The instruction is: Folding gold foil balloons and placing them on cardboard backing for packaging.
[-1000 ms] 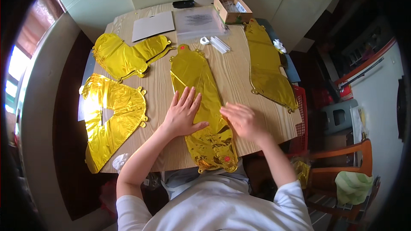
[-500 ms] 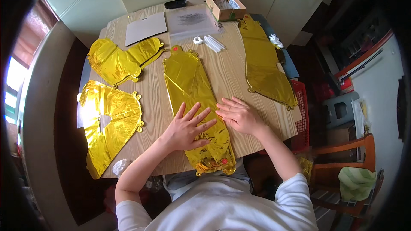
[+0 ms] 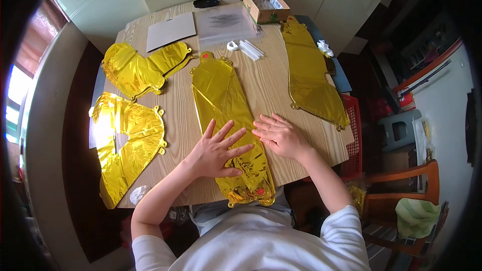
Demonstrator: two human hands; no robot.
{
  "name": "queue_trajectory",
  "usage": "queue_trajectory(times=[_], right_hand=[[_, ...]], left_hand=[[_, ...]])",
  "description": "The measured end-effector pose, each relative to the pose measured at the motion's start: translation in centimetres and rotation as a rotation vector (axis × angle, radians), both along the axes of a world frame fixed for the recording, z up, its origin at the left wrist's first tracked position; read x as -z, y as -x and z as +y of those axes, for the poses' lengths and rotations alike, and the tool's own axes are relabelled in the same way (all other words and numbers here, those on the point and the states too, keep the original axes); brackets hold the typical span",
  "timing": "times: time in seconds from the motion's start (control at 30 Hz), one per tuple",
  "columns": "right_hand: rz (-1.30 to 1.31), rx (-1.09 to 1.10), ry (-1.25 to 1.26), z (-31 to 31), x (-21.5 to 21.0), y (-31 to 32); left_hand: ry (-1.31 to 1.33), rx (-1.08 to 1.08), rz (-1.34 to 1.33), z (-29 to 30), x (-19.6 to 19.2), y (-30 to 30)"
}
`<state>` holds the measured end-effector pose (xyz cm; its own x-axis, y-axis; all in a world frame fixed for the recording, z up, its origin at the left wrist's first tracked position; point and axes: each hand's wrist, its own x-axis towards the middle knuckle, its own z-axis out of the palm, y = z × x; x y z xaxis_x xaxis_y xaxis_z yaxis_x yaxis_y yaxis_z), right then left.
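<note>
A long, flat gold foil balloon (image 3: 219, 88) lies lengthwise in front of me, its near end reaching the table's front edge. Small tabs and a red spot show at each end. My left hand (image 3: 216, 151) rests on its lower half with the fingers spread. At the balloon's right edge lies my right hand (image 3: 282, 138), palm down with fingers stretched out, the fingertips touching the foil. Neither hand grips anything. Two more gold foil balloons, an upper one (image 3: 128, 68) and a lower curved one (image 3: 142, 143), lie on the left. Another gold foil balloon (image 3: 311, 73) lies along the right.
Beyond the balloons are a grey board (image 3: 171, 31), a clear plastic bag (image 3: 223, 22), a white tape roll (image 3: 231, 46), white tubes (image 3: 251, 50) and a cardboard box (image 3: 266, 6). Crumpled white tissue (image 3: 139, 194) sits at the front left edge. A wooden chair (image 3: 401, 200) stands at right.
Almost nothing differs. Both hands stay in place on the balloon, and the whole view has shifted very slightly.
</note>
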<state>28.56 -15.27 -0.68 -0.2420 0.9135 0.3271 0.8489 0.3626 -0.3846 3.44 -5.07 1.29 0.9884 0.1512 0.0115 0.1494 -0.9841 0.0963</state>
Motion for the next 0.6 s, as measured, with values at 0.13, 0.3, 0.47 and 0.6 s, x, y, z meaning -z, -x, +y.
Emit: queue_trajectory(times=[0.13,0.3,0.47,0.6], right_hand=[[0.002,-0.001,0.006,0.0,0.0,0.0],[0.019,-0.033,-0.078,-0.1,-0.3,0.4],[0.023,-0.255,-0.063,-2.5,-2.8,2.9],[0.004,-0.263,-0.008,-3.7,-2.0,3.6]], left_hand=[[-0.003,-0.001,0.0,0.0,0.0,0.1],[0.002,-0.009,-0.012,-0.1,0.0,0.4],[0.016,-0.011,-0.012,0.1,0.5,0.6],[0.023,-0.021,-0.044,0.2,0.6,0.7]])
